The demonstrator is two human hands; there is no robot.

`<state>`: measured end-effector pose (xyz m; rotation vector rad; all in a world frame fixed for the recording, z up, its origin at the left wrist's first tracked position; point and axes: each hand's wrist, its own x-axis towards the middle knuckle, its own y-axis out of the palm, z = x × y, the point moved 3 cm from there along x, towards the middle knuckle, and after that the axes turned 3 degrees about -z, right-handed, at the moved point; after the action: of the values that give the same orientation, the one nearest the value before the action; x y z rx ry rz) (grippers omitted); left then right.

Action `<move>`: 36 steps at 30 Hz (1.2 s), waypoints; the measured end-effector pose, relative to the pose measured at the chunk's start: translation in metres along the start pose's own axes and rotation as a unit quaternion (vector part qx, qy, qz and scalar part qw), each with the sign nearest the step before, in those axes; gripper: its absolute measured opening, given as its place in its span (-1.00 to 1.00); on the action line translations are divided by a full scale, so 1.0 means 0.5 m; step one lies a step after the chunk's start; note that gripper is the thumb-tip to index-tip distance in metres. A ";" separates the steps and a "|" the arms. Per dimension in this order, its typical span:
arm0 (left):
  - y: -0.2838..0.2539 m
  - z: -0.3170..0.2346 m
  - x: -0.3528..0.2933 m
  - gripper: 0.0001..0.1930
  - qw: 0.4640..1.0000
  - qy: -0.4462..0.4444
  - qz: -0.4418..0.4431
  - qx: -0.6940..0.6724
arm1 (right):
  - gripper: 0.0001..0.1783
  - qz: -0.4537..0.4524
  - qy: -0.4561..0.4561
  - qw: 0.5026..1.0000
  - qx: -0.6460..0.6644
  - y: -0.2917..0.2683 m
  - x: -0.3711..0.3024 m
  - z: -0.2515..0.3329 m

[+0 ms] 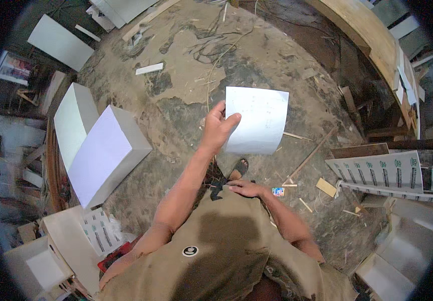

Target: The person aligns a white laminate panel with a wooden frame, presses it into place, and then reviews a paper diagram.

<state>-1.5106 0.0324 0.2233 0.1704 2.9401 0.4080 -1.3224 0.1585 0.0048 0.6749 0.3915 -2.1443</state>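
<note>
My left hand (218,128) is closed on a white sheet of paper (259,120), with the thumb on its face and the fingers behind its left edge. Faint marks show on the sheet, which hangs slightly curved in front of me above the floor. My right hand (245,188) lies fairly flat against the front of my brown shirt (231,226), fingers pointing left. Beside its fingertips is a dark bunched strap or cloth (217,191) whose kind I cannot make out. Just beyond that hand shows a sandalled foot (240,168).
Two large white box-shaped pieces (101,155) stand at the left. Printed white boards (377,171) lean at the right, near a pale open cabinet (402,246). A long wooden workbench (362,30) curves along the far right. Wood strips (150,68) and scraps litter the dirty floor.
</note>
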 end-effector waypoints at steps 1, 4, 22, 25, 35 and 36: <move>0.009 0.003 0.020 -0.61 1.000 -0.001 0.008 -0.002 | -0.29 0.002 0.008 1.000 0.012 -0.007 0.008 0.008; 0.027 0.008 0.084 -0.60 1.000 0.005 0.023 -0.013 | -0.27 0.003 0.024 0.999 0.032 -0.038 0.032 0.027; 0.031 -0.116 0.659 -0.64 0.997 0.047 0.059 -0.033 | -0.22 -0.110 0.067 0.991 -0.033 -0.599 0.222 0.271; 0.022 -0.143 0.730 -0.64 0.995 0.038 0.076 -0.055 | -0.22 -0.123 0.072 0.989 -0.033 -0.631 0.284 0.210; -0.013 -0.137 0.878 -0.63 0.996 0.020 0.050 -0.067 | -0.24 -0.053 0.097 0.993 -0.042 -0.810 0.276 0.407; -0.012 -0.139 0.888 -0.63 0.996 0.021 0.050 -0.069 | -0.24 -0.066 0.081 0.994 -0.030 -0.823 0.277 0.416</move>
<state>-1.9586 0.0689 0.2211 0.2964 2.9385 0.6331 -1.7886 0.2180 0.1085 0.8103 0.5996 -2.1982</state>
